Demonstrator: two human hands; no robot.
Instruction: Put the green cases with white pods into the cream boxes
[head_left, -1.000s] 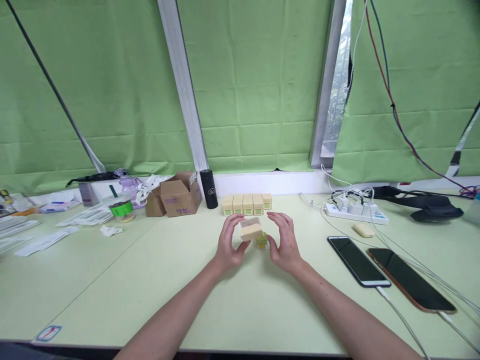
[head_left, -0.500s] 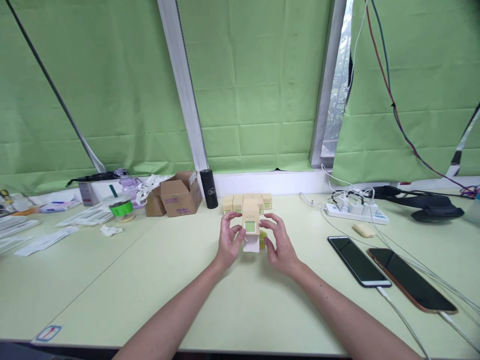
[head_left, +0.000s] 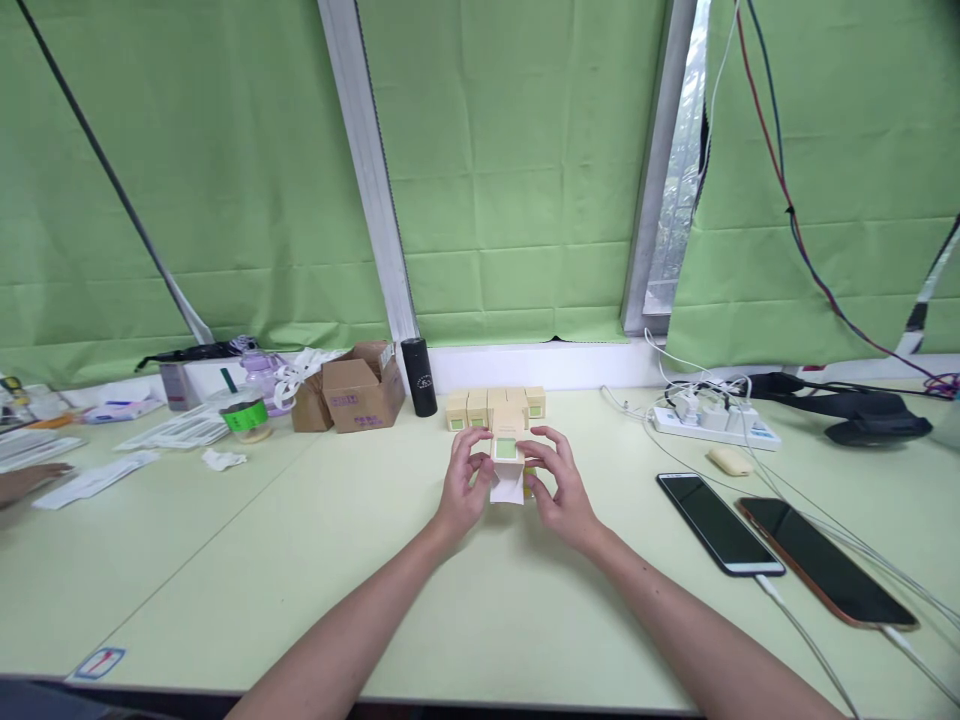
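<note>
A small tan cardboard box point(head_left: 506, 425) with a pale green window is between my two hands, tilted back, its near end open and a white flap hanging down. My left hand point(head_left: 463, 488) grips its left side with thumb and fingers. My right hand point(head_left: 561, 495) has its upper fingers against the box's right side. A small yellow-green item point(head_left: 530, 486) shows partly between its thumb and fingers, mostly hidden. Just behind stands a row of several similar small boxes point(head_left: 457, 412).
A black bottle point(head_left: 418, 378) and an open brown carton point(head_left: 361, 390) stand at the back left. To the right lie two phones point(head_left: 720, 525) with cables, a cream case point(head_left: 728, 461) and a power strip point(head_left: 716, 425). Another person's hand point(head_left: 30, 482) shows at far left.
The box has tipped back, so its open end and white flap face me more. My hands have shifted slightly right in view. Another person's hand has come in at the left edge.
</note>
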